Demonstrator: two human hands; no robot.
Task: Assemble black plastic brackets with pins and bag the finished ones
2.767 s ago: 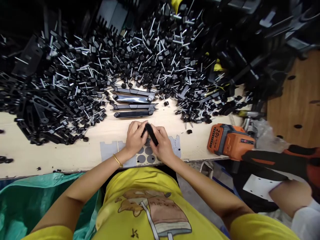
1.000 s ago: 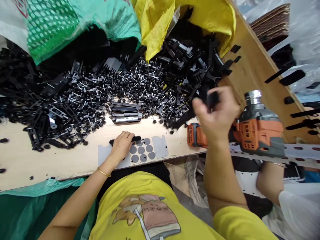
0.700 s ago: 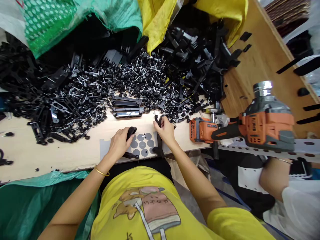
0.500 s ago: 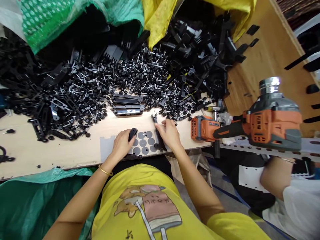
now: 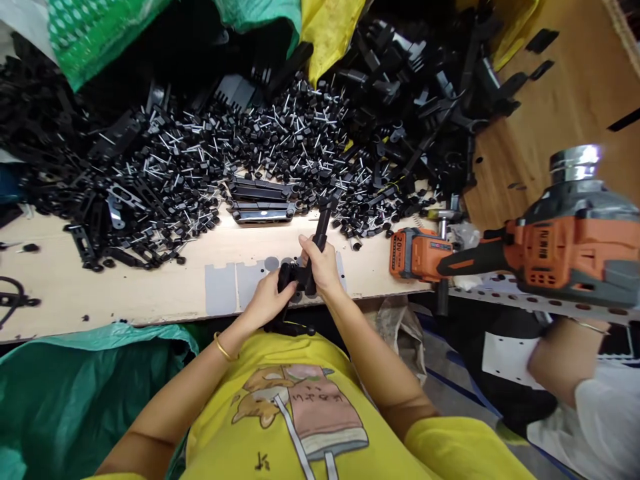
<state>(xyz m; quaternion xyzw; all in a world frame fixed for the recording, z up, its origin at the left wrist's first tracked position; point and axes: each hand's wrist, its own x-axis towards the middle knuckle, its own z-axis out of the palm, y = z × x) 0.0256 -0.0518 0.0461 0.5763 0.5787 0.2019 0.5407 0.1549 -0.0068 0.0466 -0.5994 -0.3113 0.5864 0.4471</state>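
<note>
My right hand is closed around a long black bar-shaped plastic part, which stands tilted with its far end toward the heap. Close beside it, my left hand grips a black jointed plastic part; its lower end hangs at the table's front edge. The two parts meet or overlap between my hands, and whether they are joined I cannot tell. Under my hands lie a grey flat sheet and grey round discs, partly covered.
A large heap of small black pieces with metal pins spreads across the back of the wooden table. Several long black parts lie in front of it. An orange cordless power tool rests at right, near another person's arm.
My right hand has lifted the black bar off the table and tilted it up. My left hand has moved right with its part, bringing the two parts together. The view has shifted slightly.
</note>
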